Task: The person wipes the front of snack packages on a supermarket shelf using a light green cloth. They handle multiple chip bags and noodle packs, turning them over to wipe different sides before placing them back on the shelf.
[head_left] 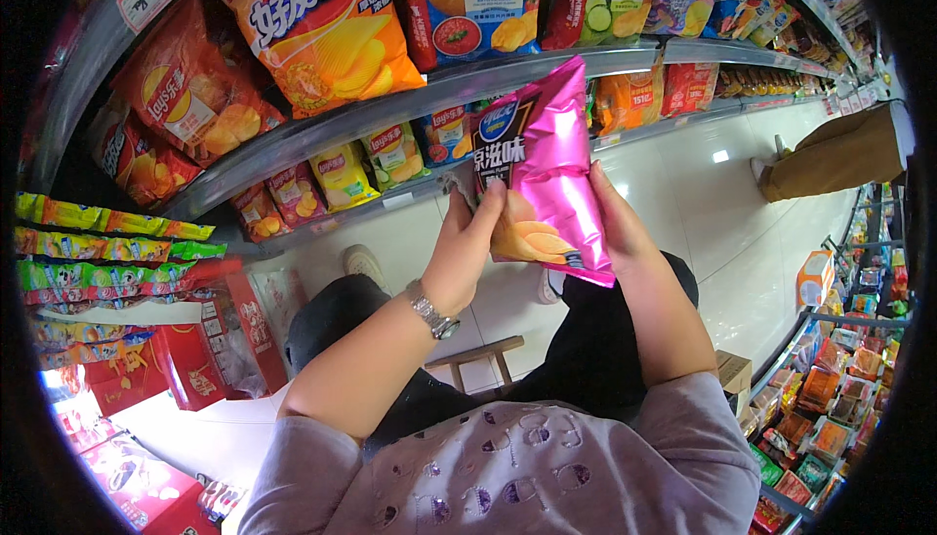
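Note:
A shiny pink and black bag of potato chips is held up in front of me, its printed face partly turned to the left. My left hand grips its left side, thumb on the front. A scrap of grey material, perhaps cloth, shows beside the fingers of that hand; what it is I cannot tell. My right hand holds the bag's right edge, with most of its fingers hidden behind. Around my left wrist is a metal watch.
Ahead, an upper shelf carries large chip bags, and a lower shelf smaller ones. A wooden stool is between my legs. Red boxes stand left. A person's trousered leg and a rack of packaged snacks are right.

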`<state>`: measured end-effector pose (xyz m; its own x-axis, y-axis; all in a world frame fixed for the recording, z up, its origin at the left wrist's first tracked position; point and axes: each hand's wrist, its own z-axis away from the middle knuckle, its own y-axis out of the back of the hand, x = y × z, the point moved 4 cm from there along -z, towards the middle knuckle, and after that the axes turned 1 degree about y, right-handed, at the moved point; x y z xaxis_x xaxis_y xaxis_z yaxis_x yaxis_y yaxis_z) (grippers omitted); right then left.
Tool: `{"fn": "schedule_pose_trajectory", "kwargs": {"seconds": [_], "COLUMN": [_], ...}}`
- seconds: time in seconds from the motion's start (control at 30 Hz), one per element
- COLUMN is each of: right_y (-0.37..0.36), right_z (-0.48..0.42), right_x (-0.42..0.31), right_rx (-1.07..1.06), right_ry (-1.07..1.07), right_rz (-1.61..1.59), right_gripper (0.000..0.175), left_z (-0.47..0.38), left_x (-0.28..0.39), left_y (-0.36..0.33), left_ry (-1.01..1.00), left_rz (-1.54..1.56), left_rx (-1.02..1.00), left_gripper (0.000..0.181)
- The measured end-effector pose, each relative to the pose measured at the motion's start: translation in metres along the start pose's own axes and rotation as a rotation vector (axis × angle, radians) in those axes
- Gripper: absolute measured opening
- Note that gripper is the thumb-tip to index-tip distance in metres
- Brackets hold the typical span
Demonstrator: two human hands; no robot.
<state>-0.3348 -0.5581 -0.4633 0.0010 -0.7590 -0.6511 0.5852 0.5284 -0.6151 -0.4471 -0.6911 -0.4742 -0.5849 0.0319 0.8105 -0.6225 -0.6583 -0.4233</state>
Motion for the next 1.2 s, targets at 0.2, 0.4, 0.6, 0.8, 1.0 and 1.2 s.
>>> {"fn": "schedule_pose_trajectory", "kwargs": {"seconds": [0.2, 0.4, 0.6, 0.8, 1.0, 1.2], "right_y": [-0.004, 0.001, 0.013, 0.018, 0.025, 0.050], "right_z": [0.004, 0.009, 0.017, 0.016, 0.011, 0.002], "right_x": [-0.001, -0.012, -0.048, -0.046, -0.049, -0.052], "right_rx": [-0.114, -0.056, -0.036, 0.178, 0.273, 0.342], "right_ry": [0.041, 0.337, 0.579, 0.541, 0.494, 0.461], "right_rz": [-0.064, 0.327, 0.440, 0.465, 0.539, 0.569], "right_gripper": [0.074, 0.059, 0.048, 0.025, 0.010, 0.011], "left_z": [0.003, 0.005, 0.002, 0.002, 0.004, 0.001], "left_x": [0.016, 0.015, 0.026, 0.017, 0.010, 0.012], "left_y": [0.004, 0.007, 0.005, 0.006, 0.008, 0.020], "left_ry": [0.213, 0.160, -0.138, -0.476, -0.499, -0.353], "left_rz": [0.274, 0.275, -0.055, -0.707, -0.912, -1.221], "left_rx": [-0.283, -0.368, -0.282, -0.146, -0.112, -0.058], "left_gripper": [0.051, 0.056, 0.074, 0.093, 0.095, 0.081]}}
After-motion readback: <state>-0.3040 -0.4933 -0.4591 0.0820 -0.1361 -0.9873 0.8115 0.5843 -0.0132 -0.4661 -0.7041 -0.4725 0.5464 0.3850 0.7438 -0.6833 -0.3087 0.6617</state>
